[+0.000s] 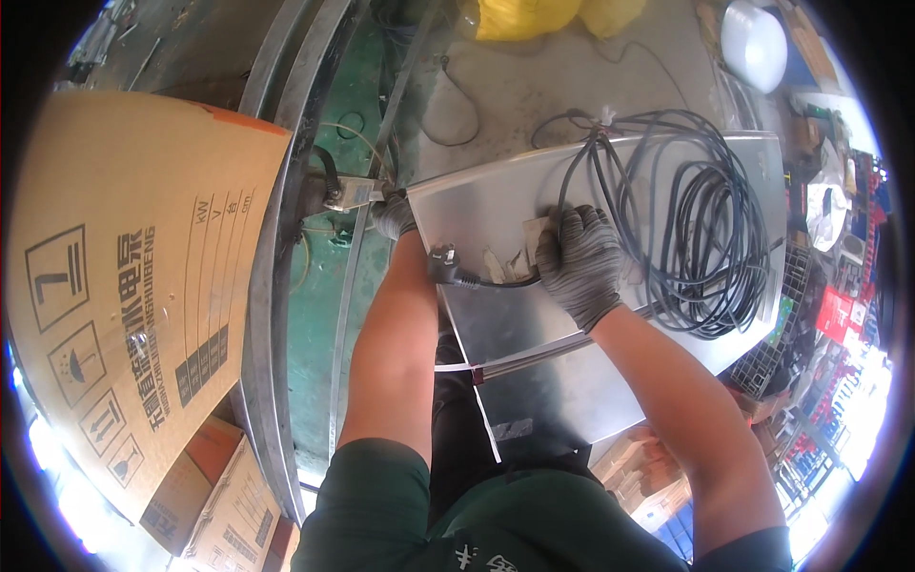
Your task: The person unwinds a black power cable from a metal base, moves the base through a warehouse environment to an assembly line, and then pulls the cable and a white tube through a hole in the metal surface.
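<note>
My right hand [579, 262], in a grey work glove, is closed around a black cable [510, 283] above a shiny metal cabinet panel [572, 377]. From this hand the cable runs left to a black plug [446, 265] at the panel's left edge. A big loose coil of the same cable [720, 248] lies on the right of the panel. Beyond the panel's left edge, my left hand [393, 215], also gloved, has curled fingers beside a small light-grey box [351, 194]. What they hold, if anything, is hidden. Torn paper [534, 238] sticks to the metal beside my right hand.
A large printed cardboard carton [143, 276] stands at the left, with smaller cartons [229, 496] below it. Steel rails [272, 238] run between it and the cabinet. Yellow bags [529, 17] lie at the far side. Assorted goods and a wire basket [767, 338] crowd the right.
</note>
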The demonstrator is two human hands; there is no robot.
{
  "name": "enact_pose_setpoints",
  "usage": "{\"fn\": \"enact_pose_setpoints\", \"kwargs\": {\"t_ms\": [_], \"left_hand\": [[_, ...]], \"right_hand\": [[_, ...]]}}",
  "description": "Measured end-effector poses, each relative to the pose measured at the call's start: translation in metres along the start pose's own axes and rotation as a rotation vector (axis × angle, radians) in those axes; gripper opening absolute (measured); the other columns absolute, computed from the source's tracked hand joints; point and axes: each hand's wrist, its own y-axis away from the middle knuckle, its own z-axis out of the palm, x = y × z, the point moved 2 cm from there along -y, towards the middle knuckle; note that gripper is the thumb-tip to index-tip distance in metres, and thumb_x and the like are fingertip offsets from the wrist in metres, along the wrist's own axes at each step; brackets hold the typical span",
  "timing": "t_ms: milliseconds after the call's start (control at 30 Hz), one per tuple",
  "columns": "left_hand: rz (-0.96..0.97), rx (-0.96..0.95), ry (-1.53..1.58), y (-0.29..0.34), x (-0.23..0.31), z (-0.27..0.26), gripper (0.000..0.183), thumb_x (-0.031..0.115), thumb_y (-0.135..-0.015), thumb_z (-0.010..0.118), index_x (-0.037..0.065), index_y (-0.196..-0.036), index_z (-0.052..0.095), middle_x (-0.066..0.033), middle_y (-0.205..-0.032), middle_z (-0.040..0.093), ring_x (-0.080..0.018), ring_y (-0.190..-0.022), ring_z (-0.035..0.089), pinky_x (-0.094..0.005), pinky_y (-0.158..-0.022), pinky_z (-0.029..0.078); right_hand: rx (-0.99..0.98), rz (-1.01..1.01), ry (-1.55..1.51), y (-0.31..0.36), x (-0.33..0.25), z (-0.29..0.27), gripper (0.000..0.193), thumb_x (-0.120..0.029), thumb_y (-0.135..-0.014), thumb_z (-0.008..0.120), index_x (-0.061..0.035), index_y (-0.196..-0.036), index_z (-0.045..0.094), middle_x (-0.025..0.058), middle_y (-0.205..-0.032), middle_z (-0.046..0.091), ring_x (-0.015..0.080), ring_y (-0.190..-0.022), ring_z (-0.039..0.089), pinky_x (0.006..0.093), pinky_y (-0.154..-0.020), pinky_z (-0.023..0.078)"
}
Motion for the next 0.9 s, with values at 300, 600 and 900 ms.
{"fn": "enact_pose_setpoints", "kwargs": {"t_ms": [300,600,900], "left_hand": [[0.157,0.067,-0.197,0.018,0.006,-0.010,0.054,0.047,-0.094,0.068,0.003,-0.126,0.062,-0.0224,-0.115,0.072,-0.0406,-0.100,0.069,-0.0503,-0.083,0.055],[0.143,-0.009,-0.412,0.038,0.038,-0.008,0.062,0.053,-0.093,0.067,0.003,-0.129,0.063,-0.0232,-0.119,0.072,-0.0446,-0.108,0.068,-0.0517,-0.087,0.054],[0.080,-0.528,0.268,-0.002,0.014,-0.067,0.043,0.045,-0.096,0.066,0.006,-0.114,0.062,-0.0096,-0.103,0.068,-0.0250,-0.088,0.066,-0.0394,-0.074,0.054]], "right_hand": [[-0.053,-0.014,-0.060,-0.021,0.018,-0.026,0.032,-0.024,-0.085,0.062,0.0023,-0.102,0.066,0.0215,-0.093,0.064,0.0422,-0.088,0.060,0.0526,-0.081,0.052],[-0.054,0.008,-0.023,-0.020,0.026,-0.032,0.032,-0.023,-0.085,0.062,0.0026,-0.103,0.066,0.0214,-0.094,0.065,0.0416,-0.090,0.061,0.0520,-0.084,0.051],[-0.044,-0.028,-0.089,-0.018,0.000,-0.056,0.032,-0.025,-0.085,0.063,0.0025,-0.103,0.066,0.0213,-0.093,0.065,0.0422,-0.090,0.061,0.0530,-0.083,0.051]]}}
